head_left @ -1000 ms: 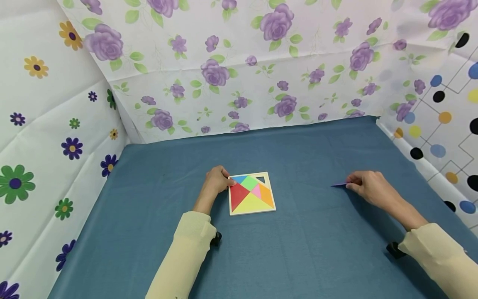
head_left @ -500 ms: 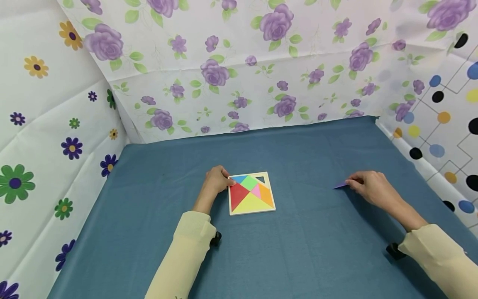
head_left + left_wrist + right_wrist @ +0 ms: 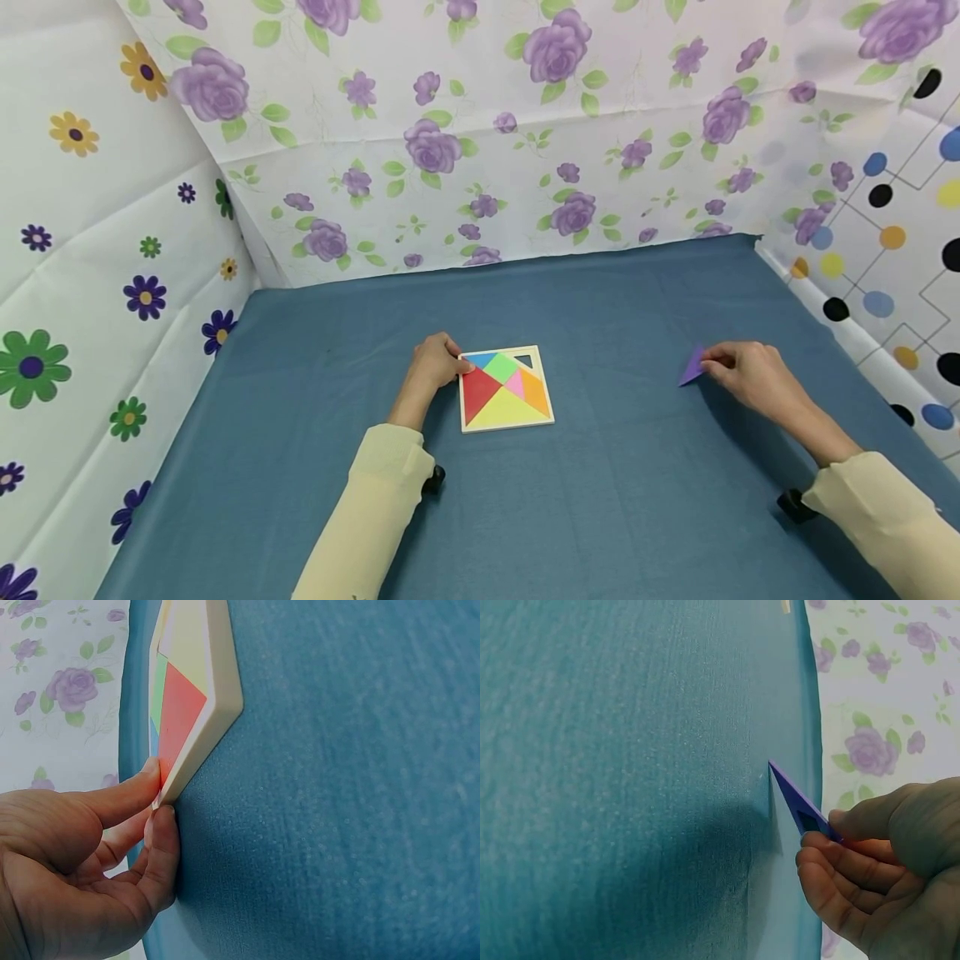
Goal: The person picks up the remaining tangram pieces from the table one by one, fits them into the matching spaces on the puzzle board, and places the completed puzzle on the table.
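A square tangram board point(image 3: 550, 408) with a pale wooden frame lies on the blue cloth near the middle of the head view. Red, yellow, orange, pink, green and blue pieces fill most of it; a dark gap shows at its far right corner. My left hand point(image 3: 435, 362) pinches the board's far left corner, thumb on top and fingers at the edge point(image 3: 160, 787). Off to the right, my right hand point(image 3: 746, 375) holds a purple triangle piece point(image 3: 692, 367) between thumb and fingertips. In the right wrist view the purple triangle point(image 3: 799, 796) is tilted, one sharp tip pointing away from the hand.
Blue cloth point(image 3: 600, 500) covers the table. A white sheet with purple roses point(image 3: 480, 167) hangs along the back. Flower-patterned sheeting point(image 3: 82, 333) stands at the left, and a dotted sheet point(image 3: 885, 275) at the right.
The purple triangle has turned in my right hand from nearly edge-on to showing its broad face, with its tip swung toward me. My left hand and the board have stayed in place.
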Available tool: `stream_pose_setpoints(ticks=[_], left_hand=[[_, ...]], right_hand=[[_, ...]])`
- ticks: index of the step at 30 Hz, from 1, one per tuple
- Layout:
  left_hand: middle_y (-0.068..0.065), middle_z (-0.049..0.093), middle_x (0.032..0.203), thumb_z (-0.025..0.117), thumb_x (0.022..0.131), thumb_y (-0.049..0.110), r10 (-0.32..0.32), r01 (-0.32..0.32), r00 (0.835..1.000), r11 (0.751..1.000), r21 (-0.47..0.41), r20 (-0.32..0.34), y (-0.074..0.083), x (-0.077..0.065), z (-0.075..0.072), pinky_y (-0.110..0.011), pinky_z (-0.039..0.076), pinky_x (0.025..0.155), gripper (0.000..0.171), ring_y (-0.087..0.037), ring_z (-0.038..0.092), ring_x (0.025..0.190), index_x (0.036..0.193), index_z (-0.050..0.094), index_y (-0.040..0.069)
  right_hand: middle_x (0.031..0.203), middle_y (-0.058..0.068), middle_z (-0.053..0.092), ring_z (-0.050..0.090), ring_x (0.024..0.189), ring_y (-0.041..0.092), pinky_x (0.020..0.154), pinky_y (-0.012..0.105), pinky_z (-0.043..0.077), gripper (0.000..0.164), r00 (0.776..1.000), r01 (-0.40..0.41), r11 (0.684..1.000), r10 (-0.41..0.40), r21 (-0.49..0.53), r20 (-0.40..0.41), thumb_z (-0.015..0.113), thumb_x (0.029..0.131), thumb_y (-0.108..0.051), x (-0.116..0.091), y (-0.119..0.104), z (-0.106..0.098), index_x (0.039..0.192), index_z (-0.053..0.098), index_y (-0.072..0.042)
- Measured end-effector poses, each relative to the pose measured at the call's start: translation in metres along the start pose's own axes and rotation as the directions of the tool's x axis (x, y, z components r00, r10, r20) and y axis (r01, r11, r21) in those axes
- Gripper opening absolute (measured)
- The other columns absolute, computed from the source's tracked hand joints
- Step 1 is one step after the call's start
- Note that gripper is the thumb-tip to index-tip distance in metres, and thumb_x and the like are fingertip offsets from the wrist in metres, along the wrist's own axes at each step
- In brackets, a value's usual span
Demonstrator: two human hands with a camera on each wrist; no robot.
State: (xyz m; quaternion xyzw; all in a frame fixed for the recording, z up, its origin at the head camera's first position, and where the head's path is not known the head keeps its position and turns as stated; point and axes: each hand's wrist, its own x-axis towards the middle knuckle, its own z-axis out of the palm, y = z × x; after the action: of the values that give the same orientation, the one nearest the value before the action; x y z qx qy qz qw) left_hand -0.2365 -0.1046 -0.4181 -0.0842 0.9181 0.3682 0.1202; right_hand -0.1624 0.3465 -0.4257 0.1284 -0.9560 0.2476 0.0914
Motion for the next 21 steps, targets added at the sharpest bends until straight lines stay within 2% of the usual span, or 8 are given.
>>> stream_pose_setpoints(ticks=[6, 18, 21], left_hand=[[-0.013, 0.063, 0.100, 0.082, 0.091, 0.015, -0.003, 0.003, 1.000, 1.000, 0.000, -0.002, -0.0002, -0.0002, -0.0002, -0.034, 0.051, 0.074, 0.026, -0.023, 0.062, 0.087, 0.104, 0.063, 0.005], [-0.013, 0.062, 0.099, 0.082, 0.091, 0.015, 0.007, -0.007, 1.000, 1.000, 0.002, 0.000, 0.0001, -0.0001, 0.0011, -0.036, 0.051, 0.077, 0.025, -0.027, 0.056, 0.104, 0.103, 0.063, 0.004], [-0.013, 0.062, 0.100, 0.082, 0.091, 0.015, 0.006, -0.006, 1.000, 1.000, 0.002, 0.001, -0.0002, 0.0002, 0.0009, -0.037, 0.052, 0.078, 0.025, -0.027, 0.058, 0.102, 0.103, 0.063, 0.004]], right_hand=[[0.086, 0.007, 0.074, 0.058, 0.065, 0.007, 0.054, 0.026, 0.047, 0.008, 0.999, 0.018, 1.000, -0.018, 0.005, -0.027, 0.073, 0.096, -0.004, -0.0002, -0.0005, 0.0011, 0.099, 0.077, 0.002], [0.081, 0.005, 0.072, 0.055, 0.061, 0.007, 0.051, 0.026, 0.045, 0.004, 0.999, -0.005, 1.000, 0.006, 0.018, -0.042, 0.074, 0.096, -0.005, -0.0032, -0.0070, 0.0010, 0.093, 0.075, -0.002], [0.081, 0.004, 0.072, 0.056, 0.062, 0.007, 0.051, 0.026, 0.046, 0.005, 0.998, -0.004, 1.000, 0.005, 0.014, -0.056, 0.075, 0.095, -0.005, -0.0043, -0.0090, 0.0008, 0.093, 0.074, -0.001]])
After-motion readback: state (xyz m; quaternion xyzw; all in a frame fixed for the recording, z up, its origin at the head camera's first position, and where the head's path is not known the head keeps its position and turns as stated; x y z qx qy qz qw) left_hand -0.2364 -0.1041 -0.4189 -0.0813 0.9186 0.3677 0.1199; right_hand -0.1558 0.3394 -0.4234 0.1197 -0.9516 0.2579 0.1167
